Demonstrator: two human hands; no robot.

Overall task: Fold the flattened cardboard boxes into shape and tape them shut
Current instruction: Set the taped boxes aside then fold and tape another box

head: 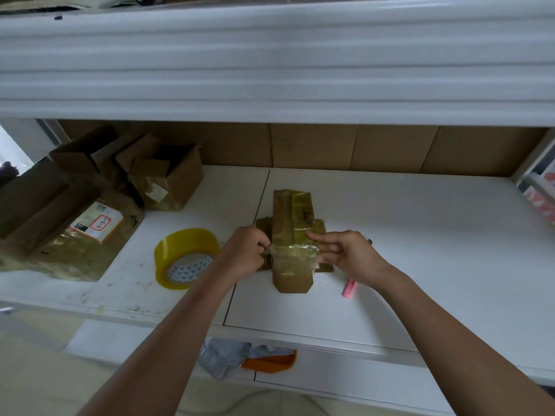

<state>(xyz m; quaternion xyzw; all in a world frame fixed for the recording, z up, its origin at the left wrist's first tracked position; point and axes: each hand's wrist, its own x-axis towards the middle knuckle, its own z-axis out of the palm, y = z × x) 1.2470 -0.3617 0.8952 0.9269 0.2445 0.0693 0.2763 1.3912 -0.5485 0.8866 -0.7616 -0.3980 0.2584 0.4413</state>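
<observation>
A small brown cardboard box [292, 217], streaked with yellowish tape, lies on the white table [420, 235] in the middle of the view. A clear strip of tape [295, 255] runs across its near part. My left hand [246, 250] pinches the strip's left end at the box's left side. My right hand [345, 253] lies against the box's right side, fingers stretched flat over the tape. A yellow tape roll [184, 258] stands on the table just left of my left hand.
Several cardboard boxes sit at the left: an open one [168, 178] and a labelled, taped one [75, 235]. A pink cutter [350, 288] lies under my right wrist. Cardboard sheets [360, 148] line the back. A white shelf [270, 61] overhangs. An orange object [270, 360] and grey wrap sit below the table edge.
</observation>
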